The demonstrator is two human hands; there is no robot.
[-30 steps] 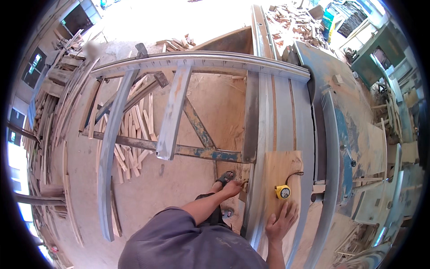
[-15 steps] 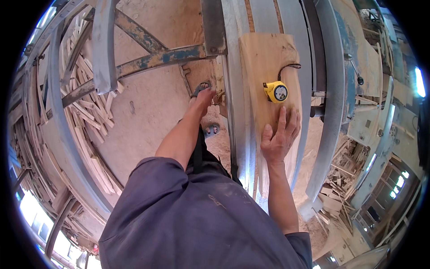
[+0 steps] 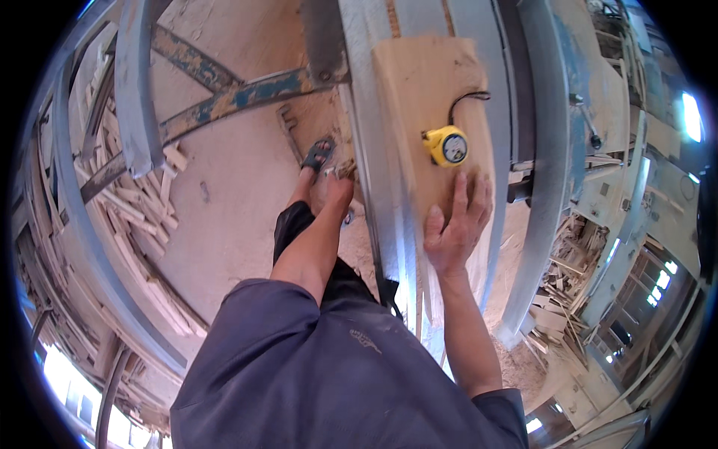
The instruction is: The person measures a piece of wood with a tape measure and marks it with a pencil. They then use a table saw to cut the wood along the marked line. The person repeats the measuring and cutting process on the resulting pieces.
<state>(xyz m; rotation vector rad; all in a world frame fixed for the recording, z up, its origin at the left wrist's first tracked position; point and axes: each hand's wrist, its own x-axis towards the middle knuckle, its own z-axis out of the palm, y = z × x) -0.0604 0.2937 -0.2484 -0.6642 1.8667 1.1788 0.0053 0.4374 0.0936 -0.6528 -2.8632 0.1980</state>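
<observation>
My right hand (image 3: 458, 224) lies open on a pale wooden board (image 3: 419, 90), its fingers pointing away from me. Just beyond the fingertips a yellow tape measure (image 3: 447, 146) rests on the board, its dark wrist strap (image 3: 465, 97) looped to the far side. The board sits lengthwise on a grey metal machine table (image 3: 366, 142). Down beside the table's left edge, my left hand (image 3: 341, 188) is closed at a small brownish part on the machine's side. Its fingers are mostly hidden, so what it grips cannot be made out.
A metal frame with chipped blue paint (image 3: 254, 96) spans the left side. Stacked wood strips (image 3: 138, 213) lie on the floor beyond it. Right of the table runs a curved grey rail (image 3: 544, 187), with a lever (image 3: 594, 138) past it and scrap wood (image 3: 572, 254) below.
My view has shifted, so the table and board appear further left. My left hand sits slightly lower beside the table edge. My right hand and the tape measure keep their places on the board.
</observation>
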